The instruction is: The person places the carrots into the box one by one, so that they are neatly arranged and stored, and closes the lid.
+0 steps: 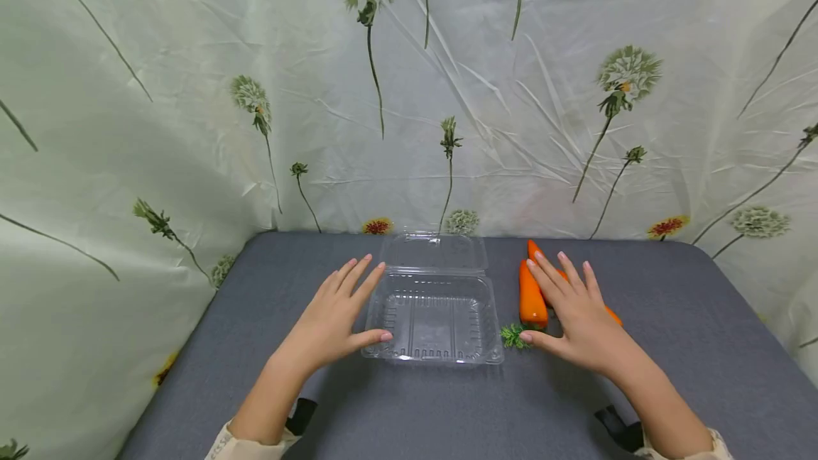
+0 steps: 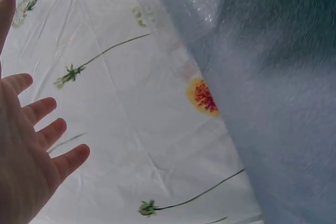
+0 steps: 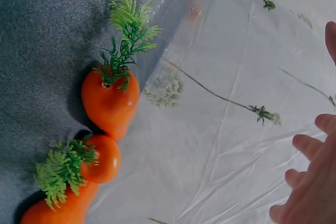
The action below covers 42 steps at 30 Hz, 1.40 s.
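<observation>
A clear plastic clamshell box (image 1: 434, 355) lies with its lid (image 1: 434, 253) folded back on the grey table. My left hand (image 1: 339, 314) is spread over the box's left edge, fingers straight and holding nothing. To the right of the box are several orange carrots (image 1: 532, 297) with green leafy tops (image 1: 515, 336). Above them my right hand (image 1: 578, 314) is spread with its fingers apart, hiding part of the carrots. In the right wrist view, the carrots (image 3: 110, 103) lie close together in a row, and the right hand (image 3: 310, 177) is apart from them.
The grey cloth-covered table (image 1: 434, 417) reaches back to a pale curtain (image 1: 409, 91) printed with dandelions, which also runs along the left side. Dark straps (image 1: 620, 428) are around both wrists.
</observation>
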Tool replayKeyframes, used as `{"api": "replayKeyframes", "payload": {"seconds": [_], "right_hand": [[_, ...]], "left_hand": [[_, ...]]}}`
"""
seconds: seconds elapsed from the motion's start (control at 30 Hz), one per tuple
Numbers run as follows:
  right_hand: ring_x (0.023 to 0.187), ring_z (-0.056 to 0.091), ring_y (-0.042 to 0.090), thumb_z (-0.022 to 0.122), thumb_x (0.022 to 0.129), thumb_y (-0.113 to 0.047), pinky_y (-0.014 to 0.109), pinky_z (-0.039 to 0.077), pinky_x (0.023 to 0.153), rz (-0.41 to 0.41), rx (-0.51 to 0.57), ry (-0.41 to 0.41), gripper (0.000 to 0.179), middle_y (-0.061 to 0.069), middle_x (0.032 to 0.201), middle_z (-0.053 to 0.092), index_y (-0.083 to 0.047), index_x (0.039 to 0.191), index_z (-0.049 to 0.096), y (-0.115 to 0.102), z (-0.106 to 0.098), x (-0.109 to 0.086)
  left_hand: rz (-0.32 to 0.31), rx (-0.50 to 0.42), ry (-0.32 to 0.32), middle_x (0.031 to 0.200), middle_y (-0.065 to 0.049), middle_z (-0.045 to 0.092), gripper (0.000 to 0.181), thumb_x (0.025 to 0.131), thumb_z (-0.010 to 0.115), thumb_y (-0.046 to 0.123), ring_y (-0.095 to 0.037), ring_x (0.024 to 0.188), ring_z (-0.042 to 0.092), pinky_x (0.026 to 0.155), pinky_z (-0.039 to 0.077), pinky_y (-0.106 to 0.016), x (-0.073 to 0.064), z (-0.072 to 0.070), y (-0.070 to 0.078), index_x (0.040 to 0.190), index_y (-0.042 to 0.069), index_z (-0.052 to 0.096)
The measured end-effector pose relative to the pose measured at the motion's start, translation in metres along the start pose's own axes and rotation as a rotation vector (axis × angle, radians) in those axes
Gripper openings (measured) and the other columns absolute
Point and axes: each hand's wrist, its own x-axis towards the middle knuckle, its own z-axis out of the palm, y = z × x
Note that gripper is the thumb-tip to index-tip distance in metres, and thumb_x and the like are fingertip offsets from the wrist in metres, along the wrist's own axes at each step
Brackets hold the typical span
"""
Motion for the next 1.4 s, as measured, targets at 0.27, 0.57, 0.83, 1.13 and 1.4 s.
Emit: {"api": "replayKeyframes", "payload": {"seconds": [0.27, 0.57, 0.83, 1.13, 1.4], "right_hand": [[0.131, 0.017, 0.033, 0.071, 0.073, -0.043, 0.043, 0.007, 0.104, -0.023, 0.133, 0.108, 0.092, 0.008, 0.145, 0.023, -0.009, 0.143, 0.021, 0.007, 0.004, -0.006], [0.125, 0.030, 0.034, 0.073, 0.074, -0.035, 0.041, 0.025, 0.099, 0.009, 0.203, 0.210, 0.089, 0.019, 0.138, 0.033, -0.008, 0.142, 0.023, 0.015, 0.007, -0.015], [0.120, 0.032, 0.041, 0.076, 0.071, -0.019, 0.056, 0.028, 0.090, 0.139, 0.267, 0.225, 0.090, 0.019, 0.138, 0.032, -0.012, 0.143, 0.023, 0.019, 0.012, -0.026], [0.118, 0.031, 0.046, 0.073, 0.075, -0.013, 0.063, 0.025, 0.086, 0.256, 0.312, 0.240, 0.083, 0.023, 0.136, 0.033, -0.014, 0.142, 0.024, 0.024, 0.018, -0.036], [0.116, 0.032, 0.047, 0.070, 0.079, -0.015, 0.063, 0.024, 0.085, 0.318, 0.314, 0.247, 0.077, 0.024, 0.135, 0.033, -0.014, 0.142, 0.025, 0.031, 0.024, -0.045]], "left_hand": [[-0.041, -0.104, 0.058, 0.145, -0.010, 0.021, 0.091, 0.076, 0.057, 0.061, -0.031, 0.129, 0.023, 0.097, 0.026, -0.050, -0.006, 0.014, 0.001, 0.145, 0.020, 0.015], [-0.132, -0.238, 0.104, 0.144, -0.007, 0.024, 0.092, 0.074, 0.064, 0.055, -0.029, 0.128, 0.024, 0.094, 0.028, -0.052, -0.019, 0.029, 0.002, 0.144, 0.018, 0.017], [-0.212, -0.368, 0.103, 0.142, -0.008, 0.027, 0.090, 0.074, 0.062, 0.058, -0.029, 0.127, 0.026, 0.090, 0.032, -0.053, -0.030, 0.042, 0.002, 0.144, 0.021, 0.020], [-0.273, -0.517, 0.048, 0.140, -0.008, 0.031, 0.087, 0.074, 0.065, 0.052, -0.031, 0.126, 0.028, 0.093, 0.028, -0.053, -0.036, 0.056, 0.001, 0.142, 0.017, 0.025], [-0.320, -0.599, -0.025, 0.140, -0.006, 0.031, 0.083, 0.076, 0.063, 0.053, -0.029, 0.126, 0.027, 0.093, 0.027, -0.055, -0.038, 0.064, 0.001, 0.143, 0.020, 0.025]]}}
